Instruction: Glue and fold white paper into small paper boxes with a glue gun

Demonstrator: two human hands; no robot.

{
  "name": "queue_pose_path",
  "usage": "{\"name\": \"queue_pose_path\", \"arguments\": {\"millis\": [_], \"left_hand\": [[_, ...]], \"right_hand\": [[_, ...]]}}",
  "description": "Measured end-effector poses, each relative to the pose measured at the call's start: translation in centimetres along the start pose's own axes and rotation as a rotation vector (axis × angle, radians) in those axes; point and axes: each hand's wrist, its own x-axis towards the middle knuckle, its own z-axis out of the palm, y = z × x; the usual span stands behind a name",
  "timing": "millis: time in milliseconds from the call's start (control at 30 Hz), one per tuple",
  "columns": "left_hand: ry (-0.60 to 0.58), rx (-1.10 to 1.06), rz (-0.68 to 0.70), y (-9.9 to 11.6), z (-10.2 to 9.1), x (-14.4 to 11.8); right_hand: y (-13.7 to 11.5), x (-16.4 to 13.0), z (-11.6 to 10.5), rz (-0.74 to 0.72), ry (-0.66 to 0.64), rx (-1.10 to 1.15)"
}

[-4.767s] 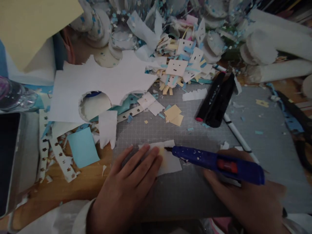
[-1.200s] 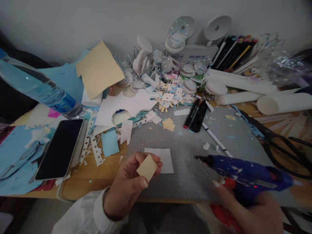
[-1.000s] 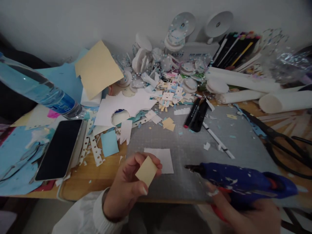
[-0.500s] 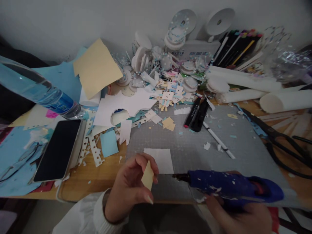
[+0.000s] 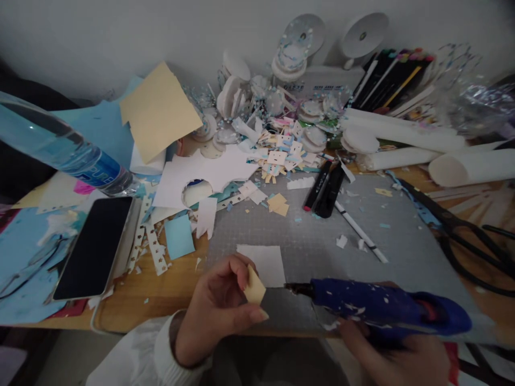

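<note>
Her left hand (image 5: 219, 311) pinched a small tan paper square (image 5: 255, 288) above the near edge of the grey cutting mat (image 5: 322, 241). The right hand (image 5: 402, 359) gripped the blue glue gun (image 5: 382, 308), its nozzle aimed at the square, just beside the white paper piece (image 5: 265, 262).

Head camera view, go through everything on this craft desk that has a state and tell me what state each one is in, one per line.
left hand: pinching the tan paper piece
tan paper piece: held off the mat, tilted
right hand: gripping the glue gun
glue gun: nozzle pointing at the tan piece, close to it
white paper square: flat on the cutting mat
phone: screen dark
water bottle: on its side
scissors: lying on the desk
</note>
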Motion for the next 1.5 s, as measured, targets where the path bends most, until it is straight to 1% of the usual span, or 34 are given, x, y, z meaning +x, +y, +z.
{"name": "queue_pose_path", "arguments": {"millis": [133, 333, 433, 533, 633, 767, 933, 1033, 1167, 1267, 1367, 1500], "left_hand": [[0.0, 0.0, 0.002, -0.1, 0.1, 0.1], [-0.014, 0.026, -0.055, 0.6, 0.1, -0.2], [-0.019, 0.051, -0.097, 0.8, 0.0, -0.4], [-0.043, 0.061, -0.088, 0.7, -0.1, -0.6], [-0.029, 0.07, -0.069, 0.3, -0.2, -0.7], [-0.043, 0.002, -0.056, 0.0, -0.2, -0.6], [-0.032, -0.167, -0.145, 0.5, 0.2, -0.4], [-0.035, -0.22, -0.161, 0.5, 0.4, -0.3], [-0.02, -0.224, -0.121, 0.0, 0.2, -0.2], [-0.025, -0.209, -0.084, -0.4, 0.0, -0.3], [-0.051, -0.193, -0.076, -0.4, -0.1, -0.4], [-0.077, -0.199, -0.087, -0.1, 0.1, -0.5]], "right_hand": [[0.2, 0.2, -0.3, 0.045, 0.006, -0.039], [0.3, 0.9, -0.9, -0.068, 0.021, -0.107], [0.3, 1.1, -1.3, -0.091, 0.046, -0.151], [0.3, 1.1, -1.3, -0.08, 0.05, -0.164], [0.3, 1.0, -1.1, -0.046, 0.04, -0.122], [0.4, 0.9, -1.0, -0.044, 0.047, -0.104], [0.5, 0.8, -1.2, -0.054, 0.05, -0.154], [0.5, 0.7, -1.0, -0.114, 0.021, -0.163], [0.5, 0.6, -0.4, -0.213, -0.039, -0.147], [0.8, 0.6, -0.1, -0.26, -0.064, -0.144], [1.0, 0.6, -0.1, -0.294, -0.077, -0.177], [1.1, 0.7, -0.2, -0.301, -0.074, -0.221]]}}
